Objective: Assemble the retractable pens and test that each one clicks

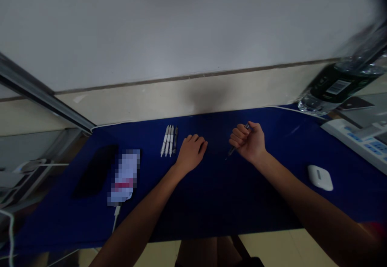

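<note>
My right hand (248,141) is closed in a fist round a dark pen (232,151), whose tip pokes out below the fist over the blue mat (211,194). My left hand (191,152) rests palm down on the mat with its fingers curled loosely and nothing visible in it. Just left of that hand lie several pens (169,140) side by side, white ones and one dark one.
A phone (124,176) with a cable and a dark flat object (95,170) lie at the mat's left. A white earbud case (319,177) sits at the right. A plastic bottle (341,83) and a white keyed device (359,140) stand at the far right.
</note>
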The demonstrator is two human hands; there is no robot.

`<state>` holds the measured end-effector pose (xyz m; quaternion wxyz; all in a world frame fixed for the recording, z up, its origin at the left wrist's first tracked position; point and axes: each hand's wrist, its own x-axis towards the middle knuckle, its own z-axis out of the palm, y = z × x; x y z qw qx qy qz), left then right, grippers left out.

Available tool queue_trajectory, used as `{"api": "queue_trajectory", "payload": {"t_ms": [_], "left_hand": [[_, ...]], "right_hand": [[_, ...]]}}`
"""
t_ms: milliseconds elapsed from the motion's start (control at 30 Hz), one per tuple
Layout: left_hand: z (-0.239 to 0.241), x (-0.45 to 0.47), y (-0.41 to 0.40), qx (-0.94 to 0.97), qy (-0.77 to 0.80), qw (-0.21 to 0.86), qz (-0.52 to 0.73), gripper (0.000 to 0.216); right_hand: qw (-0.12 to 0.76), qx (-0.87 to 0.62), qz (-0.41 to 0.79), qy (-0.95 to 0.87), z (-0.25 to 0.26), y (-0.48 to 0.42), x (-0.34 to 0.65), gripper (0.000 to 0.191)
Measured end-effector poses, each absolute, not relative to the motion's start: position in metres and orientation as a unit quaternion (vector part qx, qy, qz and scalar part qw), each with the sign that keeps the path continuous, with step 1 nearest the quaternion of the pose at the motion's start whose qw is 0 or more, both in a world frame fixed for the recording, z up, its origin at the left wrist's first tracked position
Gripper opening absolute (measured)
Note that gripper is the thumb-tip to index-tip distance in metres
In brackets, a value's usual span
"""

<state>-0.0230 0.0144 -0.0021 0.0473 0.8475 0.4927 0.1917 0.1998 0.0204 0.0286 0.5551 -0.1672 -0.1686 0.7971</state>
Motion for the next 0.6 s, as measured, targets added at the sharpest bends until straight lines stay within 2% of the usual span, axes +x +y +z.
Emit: {"api": "queue_trajectory", "payload": {"t_ms": [600], "left_hand": [[-0.0039, -0.023, 0.0155, 0.848, 0.492, 0.043, 0.194, 0.031]], "right_hand": [[0.561, -0.156, 0.797, -0.16, 0.0256, 0.0223, 0.2006, 0.041]]}}
